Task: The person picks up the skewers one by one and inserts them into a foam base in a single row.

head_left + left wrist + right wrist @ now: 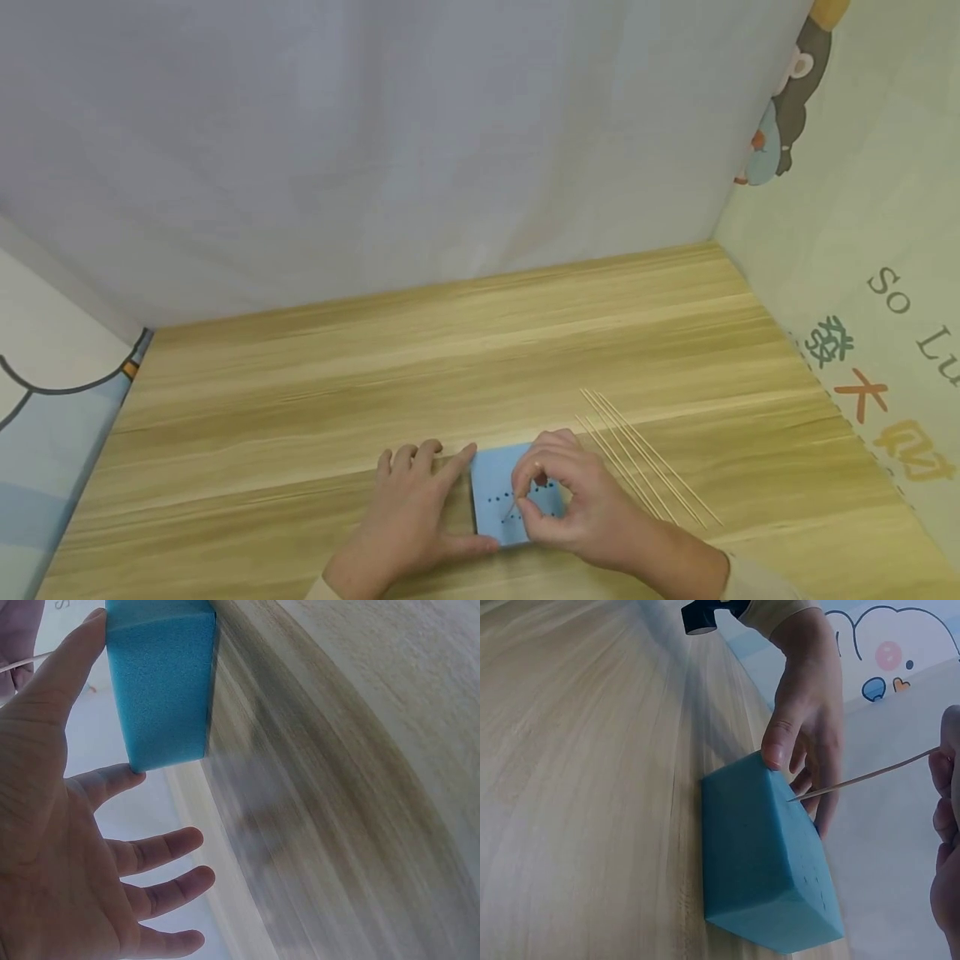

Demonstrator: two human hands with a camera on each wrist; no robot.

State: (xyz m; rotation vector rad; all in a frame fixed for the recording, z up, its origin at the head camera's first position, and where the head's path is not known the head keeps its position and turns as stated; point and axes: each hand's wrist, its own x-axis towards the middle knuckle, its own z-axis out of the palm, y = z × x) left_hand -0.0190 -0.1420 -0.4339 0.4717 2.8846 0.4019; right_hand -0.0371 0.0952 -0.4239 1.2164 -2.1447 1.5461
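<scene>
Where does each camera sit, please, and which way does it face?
Head: worn on the head, facing forward and down at the table and blue block; left hand and right hand show.
Left wrist: worn there, facing the block's side; the left hand shows, fingers spread, the right seemingly in a corner.
Right wrist: worn there, facing the block and a thin stick; the left hand and part of the right show.
Head and right wrist share block and stick.

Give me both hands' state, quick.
Left hand: open, touching the block.
Right hand: closed, pinching a stick.
</scene>
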